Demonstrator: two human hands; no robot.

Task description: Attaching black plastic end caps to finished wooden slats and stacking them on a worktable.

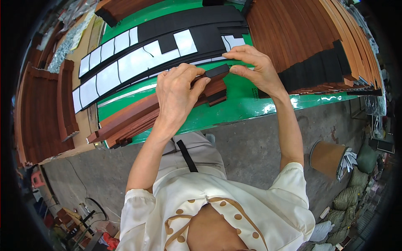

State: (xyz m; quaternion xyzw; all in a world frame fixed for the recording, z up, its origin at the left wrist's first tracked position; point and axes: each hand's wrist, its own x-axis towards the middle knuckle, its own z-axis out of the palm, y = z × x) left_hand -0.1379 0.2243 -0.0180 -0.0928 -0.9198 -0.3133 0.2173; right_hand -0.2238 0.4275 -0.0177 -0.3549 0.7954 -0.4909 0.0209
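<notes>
My left hand (178,88) is closed around the end of a reddish-brown wooden strip (130,111), which lies slantwise over other strips at the table's near edge. A black foam pad (217,71) covers the strip's end, just beyond my left thumb and fingertips. At the pad's far end is my right hand (257,69), with thumb and forefinger apart and the thumb tip beside the pad. Whether that thumb touches it I cannot tell. Behind both hands lie sheets of black foam pads (188,21), with white backing (134,62) bared where pads are gone.
The green tabletop (247,106) carries a large stack of brown strips (289,29) with black-padded ends at the right. More brown strips (42,108) stand at the left. A brown bin (328,159) holding white scraps is on the floor at the right.
</notes>
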